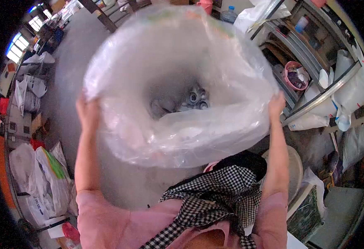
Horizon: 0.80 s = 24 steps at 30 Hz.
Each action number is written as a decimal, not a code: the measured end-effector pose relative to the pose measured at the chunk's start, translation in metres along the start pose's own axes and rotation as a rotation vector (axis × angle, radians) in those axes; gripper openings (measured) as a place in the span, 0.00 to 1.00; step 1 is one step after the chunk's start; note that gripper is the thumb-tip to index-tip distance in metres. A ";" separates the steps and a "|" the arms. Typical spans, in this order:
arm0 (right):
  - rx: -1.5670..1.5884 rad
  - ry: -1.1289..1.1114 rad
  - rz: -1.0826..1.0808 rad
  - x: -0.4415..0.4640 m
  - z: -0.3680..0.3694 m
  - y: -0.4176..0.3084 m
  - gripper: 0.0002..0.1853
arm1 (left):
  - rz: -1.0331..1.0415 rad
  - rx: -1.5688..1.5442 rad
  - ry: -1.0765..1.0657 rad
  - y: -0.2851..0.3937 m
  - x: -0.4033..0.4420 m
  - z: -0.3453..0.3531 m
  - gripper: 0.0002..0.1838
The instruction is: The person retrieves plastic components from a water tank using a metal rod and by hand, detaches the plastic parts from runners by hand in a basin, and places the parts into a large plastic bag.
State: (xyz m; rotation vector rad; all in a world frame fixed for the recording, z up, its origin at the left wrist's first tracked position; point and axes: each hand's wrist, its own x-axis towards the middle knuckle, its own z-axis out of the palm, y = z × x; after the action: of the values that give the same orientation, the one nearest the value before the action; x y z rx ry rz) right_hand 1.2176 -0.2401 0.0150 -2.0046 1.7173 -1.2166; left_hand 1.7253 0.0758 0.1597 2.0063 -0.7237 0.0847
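A large translucent plastic bag [215,137] is held up with its mouth wide open towards the camera. Several grey round parts [193,98] show deep inside it. My left hand [88,108] grips the bag's rim on the left side, its fingers partly behind the plastic. On the opposite side my right hand [276,107] is closed on the rim. Both arms are stretched forward, and the bag's outer wall hangs between them.
Shelving [331,93] on the right bears a pink basket [296,76] and plastic bags. White bags [45,178] lie at the left. A blue bottle [229,15] stands beyond the bag. A round stool top [295,166] shows beside my right arm.
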 end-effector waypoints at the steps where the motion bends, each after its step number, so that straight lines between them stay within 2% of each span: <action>1: -0.059 0.074 0.020 0.011 -0.015 -0.023 0.14 | -0.015 -0.032 0.101 0.020 0.005 -0.007 0.22; 3: -0.124 0.133 0.044 0.013 -0.023 -0.032 0.14 | -0.030 -0.267 0.022 0.082 -0.007 -0.020 0.22; 4: -0.140 0.168 0.019 0.010 -0.026 -0.029 0.14 | 0.032 -0.328 -0.063 0.064 -0.003 -0.020 0.22; 5: -0.157 0.206 -0.006 0.007 -0.030 -0.025 0.15 | 0.015 -0.096 -0.018 0.053 -0.010 -0.009 0.22; 6: -0.149 0.147 0.064 -0.003 -0.020 -0.006 0.19 | 0.247 0.212 0.038 -0.004 -0.007 0.007 0.24; 7: -0.152 0.149 0.066 -0.010 -0.009 0.016 0.19 | 0.045 0.009 -0.147 -0.004 -0.019 0.024 0.28; 8: -0.175 -0.023 0.142 -0.020 0.002 0.037 0.21 | 0.242 0.202 -0.101 -0.087 -0.016 0.048 0.29; 9: -0.197 -0.201 0.223 -0.031 0.007 0.052 0.24 | 0.119 0.236 -0.261 -0.107 -0.015 0.062 0.33; 10: -0.201 -0.206 0.230 -0.037 0.011 0.061 0.24 | -0.070 0.297 -0.517 -0.109 -0.001 0.067 0.34; 11: -0.156 -0.242 0.202 -0.039 0.014 0.067 0.28 | -0.263 0.352 -0.767 -0.110 0.010 0.070 0.36; 12: -0.114 -0.273 0.172 -0.040 0.014 0.071 0.32 | -0.262 0.350 -0.774 -0.078 0.009 0.062 0.36; 14: -0.178 -0.231 -0.087 -0.036 -0.020 -0.008 0.40 | -0.340 -0.067 -0.749 0.022 0.000 0.034 0.38; 16: -0.234 -0.244 -0.181 -0.034 -0.036 -0.064 0.44 | 0.422 0.217 -0.314 0.037 -0.007 0.031 0.38; 17: -0.236 -0.238 -0.176 -0.035 -0.035 -0.085 0.44 | 0.429 0.214 -0.317 0.051 -0.014 0.040 0.38; 19: -0.703 -0.353 -0.393 -0.043 -0.031 -0.111 0.46 | 1.123 0.803 -0.115 0.077 -0.033 0.060 0.36; 20: -0.707 -0.354 -0.384 -0.049 -0.021 -0.107 0.46 | 1.130 0.798 -0.121 0.076 -0.031 0.070 0.36; 22: -0.718 -0.685 -0.187 -0.065 0.012 -0.079 0.48 | 1.068 0.858 -0.684 0.061 -0.025 0.105 0.32; 24: -0.769 -0.875 -0.102 -0.087 0.033 -0.059 0.52 | 0.845 1.164 -0.783 0.016 -0.001 0.124 0.30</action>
State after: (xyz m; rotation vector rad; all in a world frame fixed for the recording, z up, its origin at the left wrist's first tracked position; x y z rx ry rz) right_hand 1.2857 -0.1558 -0.0052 -2.4464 1.6801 0.4315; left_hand 1.6880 -0.0305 0.1062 2.6093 -2.4286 0.2646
